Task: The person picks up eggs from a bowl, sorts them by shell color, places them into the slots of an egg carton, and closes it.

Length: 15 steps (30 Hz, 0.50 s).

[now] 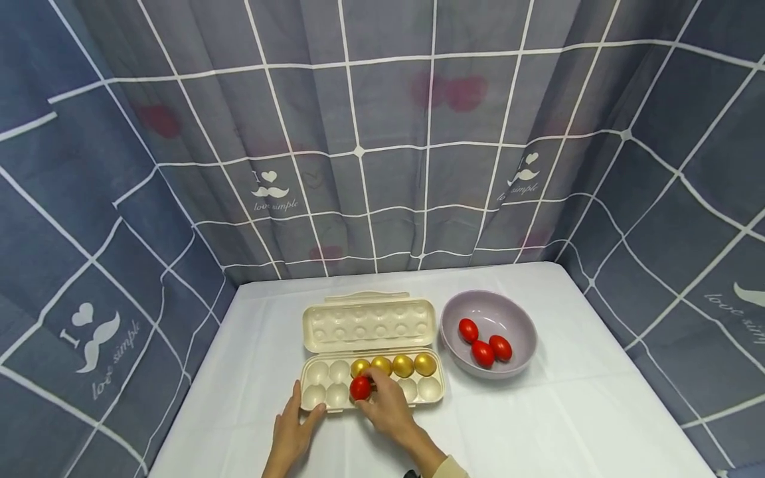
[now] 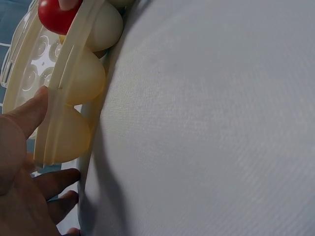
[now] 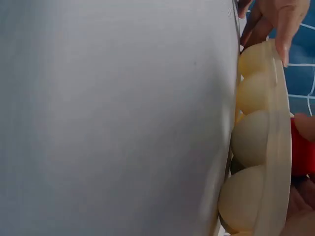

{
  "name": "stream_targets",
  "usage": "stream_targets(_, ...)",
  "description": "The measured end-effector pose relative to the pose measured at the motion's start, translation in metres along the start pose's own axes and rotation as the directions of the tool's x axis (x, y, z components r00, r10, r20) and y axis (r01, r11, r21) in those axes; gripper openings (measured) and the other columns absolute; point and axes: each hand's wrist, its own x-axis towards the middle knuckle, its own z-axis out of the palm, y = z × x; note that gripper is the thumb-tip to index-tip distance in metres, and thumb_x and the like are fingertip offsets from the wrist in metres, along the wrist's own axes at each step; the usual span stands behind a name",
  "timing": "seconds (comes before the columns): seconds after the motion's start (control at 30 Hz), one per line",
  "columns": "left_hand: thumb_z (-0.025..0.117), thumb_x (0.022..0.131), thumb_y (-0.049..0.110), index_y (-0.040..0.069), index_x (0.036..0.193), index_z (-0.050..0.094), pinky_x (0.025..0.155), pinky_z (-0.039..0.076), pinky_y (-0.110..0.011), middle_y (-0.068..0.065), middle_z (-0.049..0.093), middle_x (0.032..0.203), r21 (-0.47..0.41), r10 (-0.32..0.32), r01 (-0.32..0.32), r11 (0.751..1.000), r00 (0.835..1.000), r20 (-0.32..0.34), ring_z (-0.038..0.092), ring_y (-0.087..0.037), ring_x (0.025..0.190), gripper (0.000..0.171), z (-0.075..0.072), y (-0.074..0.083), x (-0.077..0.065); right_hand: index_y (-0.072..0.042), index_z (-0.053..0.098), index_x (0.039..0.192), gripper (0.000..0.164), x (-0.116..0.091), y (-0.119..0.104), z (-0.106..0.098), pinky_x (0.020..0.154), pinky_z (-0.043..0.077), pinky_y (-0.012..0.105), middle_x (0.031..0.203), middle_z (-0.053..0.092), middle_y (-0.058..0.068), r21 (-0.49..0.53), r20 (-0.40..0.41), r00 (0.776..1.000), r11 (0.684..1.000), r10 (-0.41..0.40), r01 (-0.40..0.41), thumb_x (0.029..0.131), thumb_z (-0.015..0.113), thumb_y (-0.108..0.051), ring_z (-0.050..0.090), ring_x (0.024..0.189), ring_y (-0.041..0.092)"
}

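Observation:
My right hand (image 1: 388, 405) pinches a red egg (image 1: 360, 388) over the front row of a cream plastic egg carton (image 1: 313, 408), left of two hollow front cups. Gold eggs (image 1: 403, 366) fill several back-row cups. At the carton's front left corner, my left hand (image 1: 291, 431) holds on with the thumb on the front rim and fingers along the end. In the left wrist view that thumb (image 2: 37, 110) lies against the rim. The right wrist view shows the red egg (image 3: 301, 152) just past the rim, between thumb and fingers.
Right of the carton stands a mauve bowl (image 1: 526, 358) with three red eggs (image 1: 483, 354) in it. The carton's lid (image 1: 370, 325) lies folded back toward the rear. A white cloth (image 1: 568, 411) covers the table, and grey-blue checked curtains (image 1: 394, 179) hang around it.

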Motion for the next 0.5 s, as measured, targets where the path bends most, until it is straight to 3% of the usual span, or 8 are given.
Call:
stream_targets(0.2, 0.063, 0.097, 0.036, -0.013, 0.150, 0.019, 0.104, 0.009, -0.077, -0.039, 0.030, 0.147, -0.001, -0.004, 0.004, 1.000, 1.000, -0.006, 0.028, -0.056, 0.136, 0.084, 0.0006, -0.0013, -0.0007, -0.011, 0.065, 0.102, 0.045, 0.0020, -0.0032, 0.0045, 0.072, 0.054, 0.027, 0.093, 0.069, -0.001, -0.165, -0.008, 0.999, 0.985, 0.051, -0.051, 0.065, 0.090, -0.009, 0.063, 0.083, 0.009)
stream_targets(0.5, 0.063, 0.097, 0.036, -0.014, 0.149, 0.019, 0.103, 0.012, -0.078, -0.040, 0.032, 0.146, 0.020, 0.001, -0.001, 1.000, 1.000, -0.005, 0.030, -0.057, 0.134, 0.085, 0.0012, -0.0020, -0.0011, -0.012, 0.068, 0.097, 0.038, 0.0028, -0.0040, 0.0017, 0.067, 0.050, 0.022, 0.091, 0.069, -0.003, -0.193, 0.026, 0.998, 0.980, 0.051, -0.045, 0.066, 0.090, -0.010, 0.058, 0.076, 0.004)
